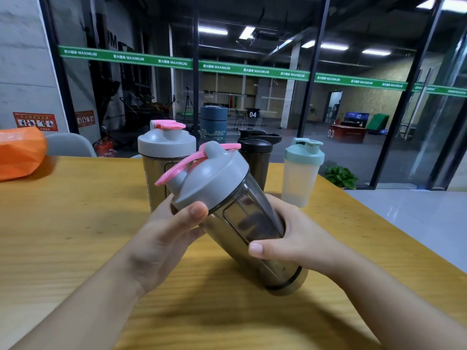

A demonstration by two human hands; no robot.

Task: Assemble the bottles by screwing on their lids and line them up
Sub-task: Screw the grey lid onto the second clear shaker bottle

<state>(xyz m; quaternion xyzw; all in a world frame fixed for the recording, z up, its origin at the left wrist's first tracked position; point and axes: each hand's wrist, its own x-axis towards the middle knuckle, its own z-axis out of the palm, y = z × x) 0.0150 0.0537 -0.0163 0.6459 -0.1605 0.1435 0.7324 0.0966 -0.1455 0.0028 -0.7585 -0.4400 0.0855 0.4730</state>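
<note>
Two hands hold the smoky bottle (249, 223) tilted at frame centre, above the surface (75, 223): left hand (164, 238) grips its grey lid (209, 178), right hand (295, 236) clasps the body. Lid-tightening looks under way; next, likely stand it beside the three capped bottles (300, 170) behind.

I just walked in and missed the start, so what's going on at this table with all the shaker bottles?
A person is putting lids on shaker bottles. The left hand grips the grey lid of a tilted smoky bottle while the right hand holds its body above the wooden table. Behind it, three lidded bottles stand upright: a grey-lidded bottle, a black bottle and a mint-lidded bottle.
</note>
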